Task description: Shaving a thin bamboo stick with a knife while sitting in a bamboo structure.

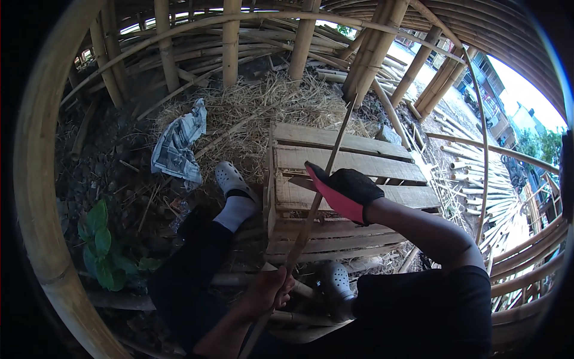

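Note:
A long, thin bamboo strip [304, 234] slants from my lap up across a wooden slatted crate [353, 158]. My bare left hand [266, 293] is closed round its lower part, close to my body. Over the crate, my right hand [344, 190], in a black and pink glove, closes on the strip farther up. A flat, pointed piece [304, 182] sticks out to the left beside the gloved fingers; I cannot tell whether it is a blade or wood. The glove hides where the fingers meet the strip.
Dry straw [257, 107] and a crumpled newspaper [180, 145] lie beyond my feet. A leafy plant [103, 245] grows at the left. Bamboo posts [231, 45] stand at the back, a thick bamboo pole [45, 215] curves along the left, and cut bamboo poles [487, 191] lie at the right.

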A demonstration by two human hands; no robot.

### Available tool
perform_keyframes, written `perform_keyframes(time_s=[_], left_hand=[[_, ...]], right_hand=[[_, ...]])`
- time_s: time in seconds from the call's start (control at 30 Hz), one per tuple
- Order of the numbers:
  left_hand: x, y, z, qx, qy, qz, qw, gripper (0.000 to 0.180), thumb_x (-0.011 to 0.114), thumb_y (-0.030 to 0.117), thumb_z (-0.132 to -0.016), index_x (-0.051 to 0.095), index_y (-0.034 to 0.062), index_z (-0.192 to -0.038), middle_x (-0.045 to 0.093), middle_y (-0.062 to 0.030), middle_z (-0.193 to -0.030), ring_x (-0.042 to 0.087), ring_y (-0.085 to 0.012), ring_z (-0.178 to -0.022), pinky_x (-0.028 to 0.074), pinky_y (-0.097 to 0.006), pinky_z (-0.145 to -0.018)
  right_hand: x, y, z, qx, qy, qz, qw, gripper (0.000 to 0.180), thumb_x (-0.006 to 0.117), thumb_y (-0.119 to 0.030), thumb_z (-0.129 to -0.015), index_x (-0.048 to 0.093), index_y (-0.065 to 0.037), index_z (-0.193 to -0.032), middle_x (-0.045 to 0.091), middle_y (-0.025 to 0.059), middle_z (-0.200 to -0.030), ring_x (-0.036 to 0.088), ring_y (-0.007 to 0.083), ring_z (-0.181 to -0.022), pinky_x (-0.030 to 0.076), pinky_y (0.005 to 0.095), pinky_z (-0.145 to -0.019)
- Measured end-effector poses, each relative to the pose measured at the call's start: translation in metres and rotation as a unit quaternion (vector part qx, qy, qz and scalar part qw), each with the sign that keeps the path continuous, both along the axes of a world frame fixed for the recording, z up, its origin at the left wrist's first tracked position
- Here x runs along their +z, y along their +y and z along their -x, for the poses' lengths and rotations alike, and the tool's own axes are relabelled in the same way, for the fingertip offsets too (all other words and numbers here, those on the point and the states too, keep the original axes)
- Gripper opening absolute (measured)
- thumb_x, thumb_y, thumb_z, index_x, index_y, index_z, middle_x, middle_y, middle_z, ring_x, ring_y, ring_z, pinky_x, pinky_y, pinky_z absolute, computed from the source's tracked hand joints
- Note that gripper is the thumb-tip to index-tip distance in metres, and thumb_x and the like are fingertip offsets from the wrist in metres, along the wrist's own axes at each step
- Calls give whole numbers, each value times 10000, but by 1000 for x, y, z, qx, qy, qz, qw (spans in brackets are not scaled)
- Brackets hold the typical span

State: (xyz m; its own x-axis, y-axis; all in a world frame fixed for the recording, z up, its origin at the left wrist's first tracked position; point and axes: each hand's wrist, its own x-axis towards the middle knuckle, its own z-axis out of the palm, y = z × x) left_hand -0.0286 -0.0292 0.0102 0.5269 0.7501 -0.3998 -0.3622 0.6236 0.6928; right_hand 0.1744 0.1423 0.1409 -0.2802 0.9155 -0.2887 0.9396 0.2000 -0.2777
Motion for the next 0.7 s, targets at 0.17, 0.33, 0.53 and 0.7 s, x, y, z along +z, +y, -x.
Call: perform_keyframes(time_s=[0.17,0.33,0.53,0.7], left_hand=[[-8,7,2,26,-2,-60,998,489,411,579,-993,442,131,-799,405,59,-642,376,-43,-510,334,-219,-485],[-27,23,-2,6,-49,-63,997,515,409,610,-972,456,116,-837,369,21,-576,373,-84,-450,344,-217,-456],[-16,22,10,-7,-124,-25,992,322,473,376,-1011,514,70,-920,410,8,-616,472,-110,-541,421,-256,-504],[-34,23,24,-21,-104,-28,994,266,512,324,-1005,533,60,-991,458,-12,-651,534,-128,-602,440,-277,-524]], right_hand=[[3,15,-19,63,32,2,998,477,396,-458,-983,648,-74,-1111,691,118,-834,669,245,-715,499,382,-769],[-10,23,-25,160,123,-91,975,450,477,-421,-960,666,-33,-1088,696,135,-896,667,231,-783,493,374,-746],[13,13,-17,-28,260,-33,965,436,561,-420,-941,649,-1,-1021,618,101,-792,555,177,-692,445,341,-662],[9,28,-9,-194,559,-61,804,278,684,-346,-918,634,-103,-1042,487,-48,-646,429,42,-512,355,213,-470]])
